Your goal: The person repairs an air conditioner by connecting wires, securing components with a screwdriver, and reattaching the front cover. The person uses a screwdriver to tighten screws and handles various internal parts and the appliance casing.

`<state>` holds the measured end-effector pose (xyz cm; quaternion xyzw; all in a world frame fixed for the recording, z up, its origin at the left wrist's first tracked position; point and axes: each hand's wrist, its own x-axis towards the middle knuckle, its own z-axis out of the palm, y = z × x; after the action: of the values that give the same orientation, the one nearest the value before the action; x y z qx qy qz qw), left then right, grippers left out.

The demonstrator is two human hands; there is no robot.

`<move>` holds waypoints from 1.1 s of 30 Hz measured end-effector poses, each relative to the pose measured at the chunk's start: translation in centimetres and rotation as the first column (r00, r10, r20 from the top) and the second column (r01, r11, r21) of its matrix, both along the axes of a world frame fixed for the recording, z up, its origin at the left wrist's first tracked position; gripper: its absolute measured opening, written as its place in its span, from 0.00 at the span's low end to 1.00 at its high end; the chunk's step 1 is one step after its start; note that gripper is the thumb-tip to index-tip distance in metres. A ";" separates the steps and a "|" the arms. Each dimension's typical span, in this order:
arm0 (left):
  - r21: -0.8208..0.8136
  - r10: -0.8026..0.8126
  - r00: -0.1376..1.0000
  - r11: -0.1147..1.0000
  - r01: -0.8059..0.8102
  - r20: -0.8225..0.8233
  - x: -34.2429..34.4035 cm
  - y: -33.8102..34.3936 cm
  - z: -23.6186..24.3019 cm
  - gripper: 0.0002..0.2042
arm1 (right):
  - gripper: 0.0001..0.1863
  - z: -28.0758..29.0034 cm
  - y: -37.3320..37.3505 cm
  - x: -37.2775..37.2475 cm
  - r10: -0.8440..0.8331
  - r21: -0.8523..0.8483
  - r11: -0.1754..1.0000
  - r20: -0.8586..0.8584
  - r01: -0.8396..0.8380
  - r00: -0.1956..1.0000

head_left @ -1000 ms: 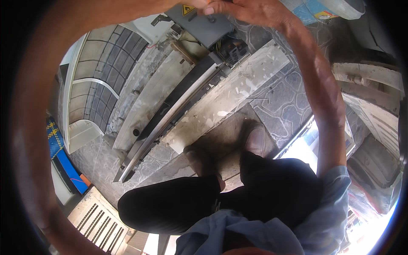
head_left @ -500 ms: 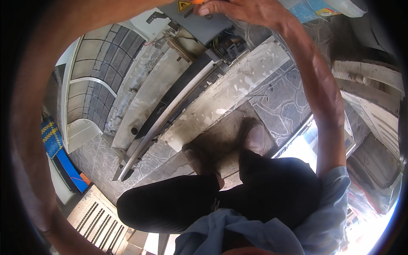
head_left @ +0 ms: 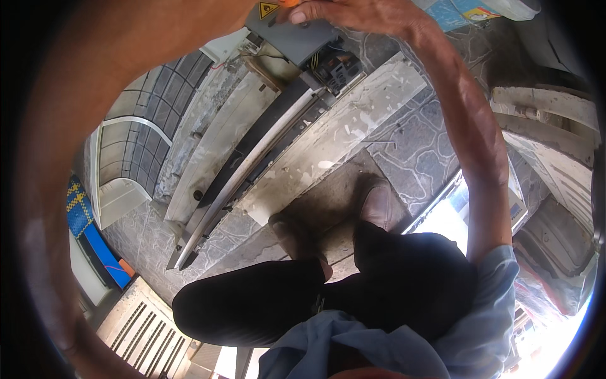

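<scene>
My right hand (head_left: 356,14) reaches to the top edge, fingertips pinched together at a small orange piece (head_left: 289,3) over a grey metal control box (head_left: 297,35) with a yellow warning sticker (head_left: 267,9). The box sits at the end of a dismantled white air-conditioner indoor unit (head_left: 252,151) lying on the floor, with wires and a black connector block (head_left: 338,66) exposed. My left forearm (head_left: 126,69) sweeps blurred up the left side to the top edge; its hand is cut off there.
I squat in dark trousers (head_left: 379,284) and brown shoes (head_left: 379,205) on a patterned tile floor (head_left: 423,145). A curved white cover with dark filter grids (head_left: 136,136) lies to the left, a blue item (head_left: 101,252) and a slatted white panel (head_left: 142,328) at the lower left.
The orange piece has come into view at my right fingertips. The hands and the unit have barely shifted.
</scene>
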<state>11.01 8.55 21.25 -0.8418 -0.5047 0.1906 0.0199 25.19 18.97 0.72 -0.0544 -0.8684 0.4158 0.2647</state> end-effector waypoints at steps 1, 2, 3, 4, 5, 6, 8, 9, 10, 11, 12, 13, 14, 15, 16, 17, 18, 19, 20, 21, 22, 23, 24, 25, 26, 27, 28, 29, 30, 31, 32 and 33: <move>0.004 -0.002 1.000 1.000 0.002 0.007 0.0 -0.2 0.0 0.09 | 0.23 0.0 0.1 0.0 -0.003 -0.002 1.000 0.010 0.003 1.000; 0.000 -0.002 1.000 1.000 0.002 0.010 0.1 -0.3 0.0 0.09 | 0.23 0.3 -0.1 -0.1 -0.008 -0.005 1.000 0.019 0.008 1.000; -0.006 0.000 1.000 1.000 0.000 0.013 0.2 -0.3 -0.2 0.10 | 0.23 0.8 -0.1 0.1 -0.024 -0.046 0.998 0.147 0.032 0.989; -0.005 0.003 1.000 1.000 -0.003 0.019 0.3 -0.2 -0.2 0.10 | 0.23 1.1 -0.1 0.2 -0.036 -0.084 0.995 0.272 0.061 0.962; -0.005 0.004 0.999 1.000 -0.003 0.033 0.3 -0.3 -0.3 0.10 | 0.23 0.8 -0.4 0.0 -0.006 -0.125 0.992 0.150 0.025 0.989; -0.002 -0.001 0.999 1.000 0.001 0.042 0.3 -0.3 -0.4 0.10 | 0.23 0.7 -0.3 0.1 -0.021 -0.099 0.994 0.154 0.037 0.988; 0.006 0.001 0.998 1.000 -0.001 0.067 0.4 -0.1 -0.5 0.10 | 0.22 0.8 0.0 0.4 -0.047 -0.052 0.997 0.160 0.056 0.986; 0.008 0.001 0.997 1.000 -0.002 0.078 0.4 0.0 -0.6 0.11 | 0.22 1.1 0.1 0.7 -0.039 -0.060 0.997 0.195 0.052 0.980; 0.010 0.000 0.996 1.000 -0.001 0.092 0.4 0.2 -0.6 0.11 | 0.22 1.4 0.3 1.0 -0.032 -0.066 0.997 0.230 0.048 0.973; 0.005 0.008 0.996 1.000 -0.008 0.089 0.4 0.0 -0.5 0.11 | 0.22 1.6 0.1 0.8 -0.013 -0.079 0.996 0.249 0.034 0.968; 0.002 0.016 0.996 1.000 -0.017 0.087 0.6 -0.2 -0.4 0.11 | 0.22 1.2 -0.1 0.5 0.013 -0.088 0.996 0.184 0.003 0.983; -0.004 0.025 0.996 1.000 -0.025 0.084 0.6 -0.3 -0.3 0.11 | 0.22 0.8 -0.3 0.0 0.040 -0.095 0.995 0.114 -0.029 0.993; -0.014 0.038 0.996 0.999 -0.037 0.076 0.5 -0.4 -0.2 0.11 | 0.22 0.6 -0.5 -0.6 0.068 -0.102 0.993 0.040 -0.063 0.997; -0.016 0.054 0.996 0.998 -0.053 0.069 0.2 -0.6 0.1 0.11 | 0.21 0.5 -0.7 -1.5 0.070 -0.092 0.993 0.014 -0.069 0.997; -0.010 0.030 0.990 1.000 -0.029 0.134 0.0 0.1 -1.3 0.12 | 0.21 0.2 -0.2 -0.3 0.033 -0.068 0.997 0.073 -0.028 0.997; -0.009 0.023 0.989 1.000 -0.021 0.145 0.3 0.4 -1.4 0.12 | 0.21 0.7 -0.1 0.1 0.012 -0.046 0.999 0.090 -0.008 0.996; -0.002 0.015 0.986 1.000 -0.015 0.165 0.5 0.6 -1.6 0.12 | 0.21 1.0 0.1 0.5 0.003 -0.024 1.000 0.121 0.000 0.993; 0.001 0.010 0.982 1.000 -0.010 0.188 0.7 0.6 -1.7 0.12 | 0.21 1.3 0.3 0.9 -0.006 -0.002 1.000 0.153 0.006 0.988; -0.005 0.021 0.983 1.000 -0.020 0.183 0.8 0.5 -1.6 0.12 | 0.21 1.1 0.4 0.6 0.000 0.012 1.000 0.158 -0.002 0.987; -0.008 0.026 0.983 1.000 -0.025 0.184 0.7 0.5 -1.6 0.12 | 0.21 0.8 0.0 0.5 -0.015 -0.007 1.000 0.091 0.016 0.996; -0.010 0.027 0.982 1.000 -0.026 0.189 0.7 0.7 -1.6 0.13 | 0.21 0.7 -0.1 0.5 -0.016 -0.029 0.999 0.098 0.018 0.995; -0.009 0.032 0.981 0.999 -0.031 0.192 0.6 0.7 -1.5 0.13 | 0.21 0.7 -0.1 0.4 -0.014 -0.050 0.999 0.101 0.019 0.995; -0.011 0.039 0.979 0.999 -0.038 0.198 0.5 0.7 -1.5 0.13 | 0.21 0.8 -0.2 0.4 -0.014 -0.070 0.997 0.106 0.021 0.994; -0.011 0.043 0.977 0.999 -0.042 0.207 0.5 0.7 -1.5 0.13 | 0.21 1.0 -0.3 0.4 -0.015 -0.063 0.998 0.135 0.024 0.991; -0.009 0.045 0.975 0.999 -0.044 0.220 0.4 0.6 -1.6 0.13 | 0.21 1.3 -0.3 0.4 -0.019 -0.051 0.998 0.164 0.028 0.986; -0.004 0.046 0.971 0.999 -0.047 0.237 0.2 0.4 -1.6 0.13 | 0.21 1.6 -0.5 0.5 -0.024 -0.039 0.999 0.193 0.032 0.981; 0.000 0.050 0.965 0.999 -0.052 0.256 0.1 0.4 -1.6 0.14 | 0.21 1.7 -0.4 0.4 -0.027 -0.027 0.999 0.167 0.032 0.986; -0.005 0.057 0.956 0.998 -0.058 0.287 0.1 0.2 -1.9 0.14 | 0.21 1.3 -0.4 0.3 -0.029 -0.025 0.999 0.151 0.033 0.988; -0.010 0.065 0.946 0.998 -0.066 0.318 -0.1 0.1 -2.2 0.14 | 0.21 1.0 -0.5 0.3 -0.032 -0.024 0.999 0.135 0.035 0.990; -0.012 0.069 0.932 0.998 -0.069 0.355 -0.3 0.0 -2.3 0.14 | 0.21 0.7 -0.4 0.4 -0.050 -0.016 0.998 0.163 0.053 0.985; -0.013 0.075 0.919 0.997 -0.076 0.388 -0.5 -0.2 -2.3 0.14 | 0.21 1.1 -0.4 0.3 -0.067 -0.004 0.998 0.187 0.069 0.980; -0.018 0.081 0.899 0.997 -0.081 0.431 -0.7 -0.5 -2.2 0.14 | 0.21 1.5 -0.6 0.6 -0.084 0.009 0.996 0.211 0.085 0.974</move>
<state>10.30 8.05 19.03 -0.8414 -0.5311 0.0004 -0.1001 25.81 18.41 2.18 -0.1351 -0.8884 0.3962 0.1885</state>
